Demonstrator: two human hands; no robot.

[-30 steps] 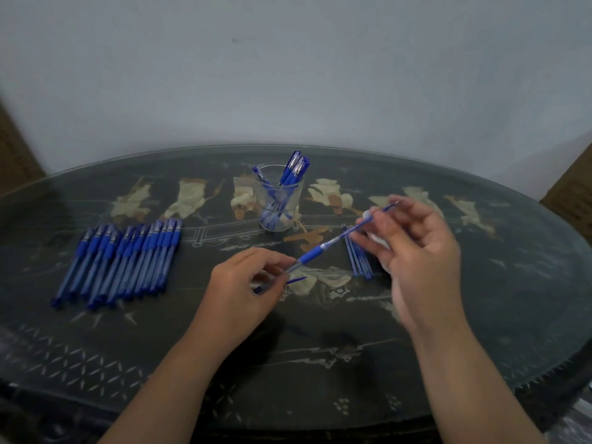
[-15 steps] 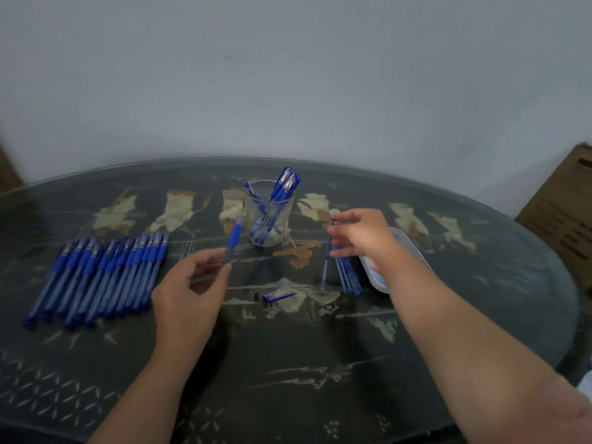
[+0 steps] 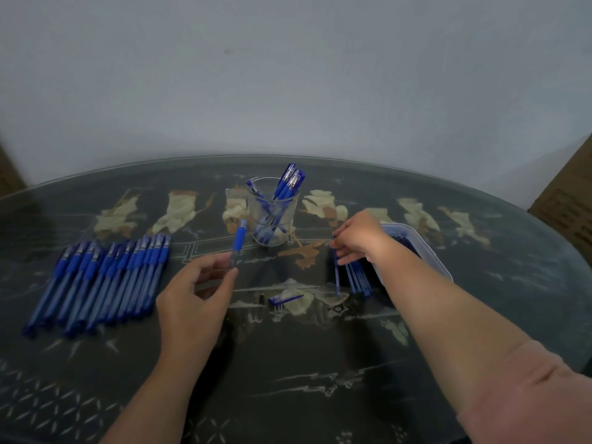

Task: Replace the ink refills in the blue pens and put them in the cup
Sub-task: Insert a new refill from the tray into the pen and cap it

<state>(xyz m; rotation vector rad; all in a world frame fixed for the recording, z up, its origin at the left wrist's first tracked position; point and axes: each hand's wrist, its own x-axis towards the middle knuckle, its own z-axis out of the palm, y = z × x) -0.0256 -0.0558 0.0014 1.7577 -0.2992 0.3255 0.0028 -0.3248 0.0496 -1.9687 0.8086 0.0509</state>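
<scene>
My left hand (image 3: pixel 195 293) pinches a blue pen barrel (image 3: pixel 238 243) that points up toward the clear cup (image 3: pixel 272 216). Several blue pens stand in that cup. My right hand (image 3: pixel 358 238) reaches over a small pile of blue refills (image 3: pixel 355 277) to the right of the cup and pinches one thin refill (image 3: pixel 336 270), whose lower end rests near the table. A blue pen cap (image 3: pixel 285 298) and a small dark tip piece (image 3: pixel 262 296) lie on the table between my hands. A row of several blue pens (image 3: pixel 99 277) lies at the left.
A clear plastic tray (image 3: pixel 426 248) sits just right of my right hand, partly hidden by my forearm. The dark glass-topped oval table (image 3: pixel 288 363) has inlaid figures. A brown box (image 3: pixel 567 200) stands at the far right edge, and a wall is behind the table.
The refill came out of the pen barrel. My left hand drew left with the barrel; my right hand carried the refill to the pile beside the tray and is still over it.
</scene>
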